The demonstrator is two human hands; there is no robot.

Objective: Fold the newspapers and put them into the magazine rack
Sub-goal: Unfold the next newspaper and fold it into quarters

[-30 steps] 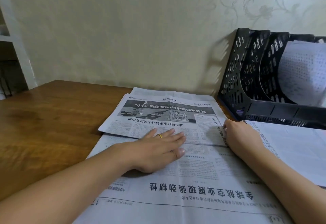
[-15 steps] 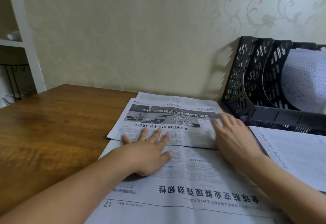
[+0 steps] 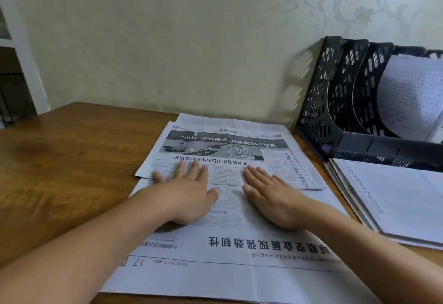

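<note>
A newspaper [image 3: 230,251] lies flat on the wooden table [image 3: 67,160], its far part folded back toward me so a page with a dark cartoon banner faces up. My left hand [image 3: 189,193] presses flat on the folded edge, fingers spread, a gold ring on one finger. My right hand [image 3: 271,196] lies flat beside it, fingers straight, across the same edge. The black mesh magazine rack [image 3: 335,112] stands at the back right against the wall, with a pale paper in its right compartment.
A stack of folded newspapers [image 3: 395,198] lies at the right, just in front of the rack. The wall runs close behind the table. A white shelf frame [image 3: 21,52] stands at the far left.
My right hand has slid left from the fold's right end to its middle and flattened out. My left hand shifted slightly left, fingers turned to point away from me.
</note>
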